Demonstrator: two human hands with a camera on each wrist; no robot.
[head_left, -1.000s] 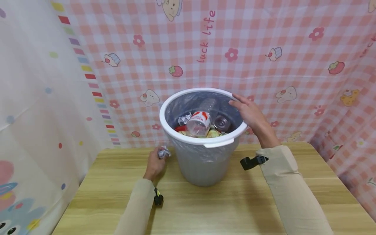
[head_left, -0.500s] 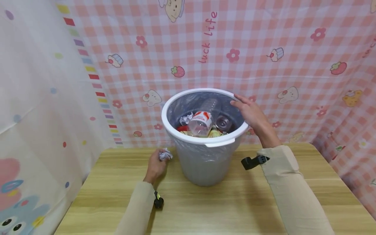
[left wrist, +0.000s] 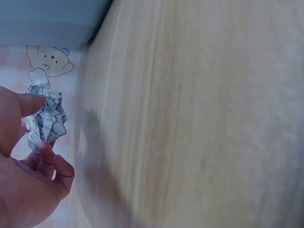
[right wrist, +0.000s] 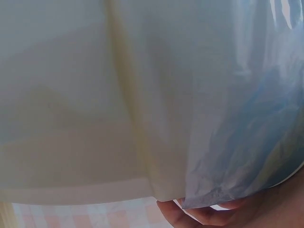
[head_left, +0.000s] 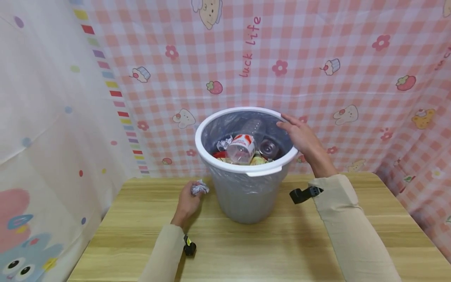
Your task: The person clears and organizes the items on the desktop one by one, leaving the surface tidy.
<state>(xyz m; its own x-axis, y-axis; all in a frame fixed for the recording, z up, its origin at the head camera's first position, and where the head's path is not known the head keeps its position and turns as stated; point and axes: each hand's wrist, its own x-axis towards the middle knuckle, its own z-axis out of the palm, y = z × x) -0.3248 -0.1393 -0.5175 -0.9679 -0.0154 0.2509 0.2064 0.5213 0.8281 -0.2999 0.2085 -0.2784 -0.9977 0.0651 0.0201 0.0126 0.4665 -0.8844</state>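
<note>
At the left of the bin, my left hand (head_left: 188, 201) pinches a crumpled ball of printed paper (head_left: 199, 188) close over the table. The left wrist view shows the paper ball (left wrist: 47, 121) between thumb and fingertips. A grey trash bin (head_left: 243, 201) with a white rim and a clear liner stands upright on the wood. My right hand (head_left: 304, 139) grips the rim at its right side, thumb over the inner edge. In the right wrist view the fingers (right wrist: 178, 216) curl at the bin's edge, by the liner (right wrist: 228, 156).
Inside the bin lie a clear plastic cup (head_left: 241, 149) with a red and white print, another clear container (head_left: 268, 148) and crumpled paper (head_left: 224, 143). Behind the wooden table (head_left: 267, 250) hangs a pink checked curtain (head_left: 303, 43); a white one (head_left: 42, 94) hangs at the left.
My left hand has drawn back slightly toward me, still holding the paper ball. The right hand keeps its grip on the rim. The head view has shifted a little.
</note>
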